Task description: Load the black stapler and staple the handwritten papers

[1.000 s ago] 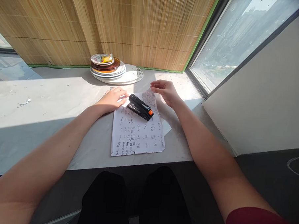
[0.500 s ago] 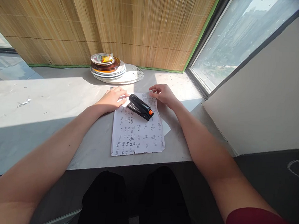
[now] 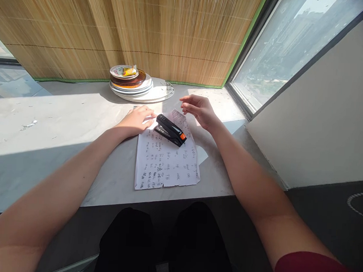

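A sheet of paper [image 3: 176, 174] with handwriting lies on the ledge in front of me. On it rests a black stapler [image 3: 169, 129] with an orange end, lying at a slant. My left hand [image 3: 137, 120] lies fairly flat at the upper left edge of the paper, fingers stretched toward the stapler's far end. My right hand [image 3: 200, 112] is at the top right corner of the sheet, raised a little, thumb and fingers closed together. That corner is bent upward at the fingertips, though the exact grip is small to see. Neither hand holds the stapler.
Behind the paper stands a stack of plates [image 3: 131, 85], topped by a small yellow packet [image 3: 129, 71]. A bamboo blind [image 3: 174, 35] hangs along the back. A window [image 3: 262, 71] and white wall [image 3: 318, 106] bound the right. White scraps [image 3: 29, 125] lie at left.
My right hand has risen slightly, and the paper's top right corner has bent up with it. My left hand and the stapler have stayed in place.
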### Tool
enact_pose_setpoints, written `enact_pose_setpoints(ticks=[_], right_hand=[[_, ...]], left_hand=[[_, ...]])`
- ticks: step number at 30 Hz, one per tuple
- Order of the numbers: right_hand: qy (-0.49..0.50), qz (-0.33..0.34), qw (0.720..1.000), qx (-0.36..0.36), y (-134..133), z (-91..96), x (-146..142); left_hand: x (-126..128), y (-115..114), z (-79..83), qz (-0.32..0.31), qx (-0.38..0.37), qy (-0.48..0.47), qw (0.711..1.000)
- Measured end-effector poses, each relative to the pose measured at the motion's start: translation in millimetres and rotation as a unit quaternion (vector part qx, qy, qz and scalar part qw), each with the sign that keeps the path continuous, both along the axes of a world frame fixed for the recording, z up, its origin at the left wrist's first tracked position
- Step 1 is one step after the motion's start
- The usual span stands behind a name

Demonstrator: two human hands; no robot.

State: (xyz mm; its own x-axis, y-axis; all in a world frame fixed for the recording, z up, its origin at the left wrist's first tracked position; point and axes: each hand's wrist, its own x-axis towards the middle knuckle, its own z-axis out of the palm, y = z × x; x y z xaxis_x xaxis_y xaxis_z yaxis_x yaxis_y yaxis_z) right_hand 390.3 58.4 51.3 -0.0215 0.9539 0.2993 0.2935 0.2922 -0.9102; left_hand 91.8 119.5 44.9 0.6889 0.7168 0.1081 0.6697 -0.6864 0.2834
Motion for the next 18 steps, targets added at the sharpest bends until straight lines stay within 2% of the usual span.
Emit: enact_pose_setpoints(ticks=[6, 8, 12, 14, 16, 18], right_hand=[[-0.055, -0.119, 0.991, 0.032, 6.2, -8.3, 9.2], [-0.104, -0.120, 0.987, 0.022, 7.9, -12.1, 9.0], [-0.179, -0.070, 0.981, 0.009, 10.0, -16.7, 4.1], [-0.188, -0.076, 0.979, 0.035, 9.7, -15.3, 2.2], [-0.198, -0.089, 0.974, 0.070, 6.3, -10.0, 0.2], [-0.213, -0.082, 0.968, 0.100, -1.3, -1.3, -3.7]], left_hand=[[-1.3, 1.5, -2.3, -0.002, 0.000, -0.005, 1.000], [-1.1, 1.5, -2.7, -0.001, 0.002, -0.005, 1.000], [-0.6, -0.5, 0.5, -0.007, 0.006, -0.018, 1.000], [-2.1, -1.2, 3.6, 0.027, 0.032, -0.067, 0.997], [-5.4, -0.2, 5.6, 0.105, 0.073, -0.119, 0.985], [-9.4, 2.3, 5.1, 0.176, 0.083, -0.125, 0.973]])
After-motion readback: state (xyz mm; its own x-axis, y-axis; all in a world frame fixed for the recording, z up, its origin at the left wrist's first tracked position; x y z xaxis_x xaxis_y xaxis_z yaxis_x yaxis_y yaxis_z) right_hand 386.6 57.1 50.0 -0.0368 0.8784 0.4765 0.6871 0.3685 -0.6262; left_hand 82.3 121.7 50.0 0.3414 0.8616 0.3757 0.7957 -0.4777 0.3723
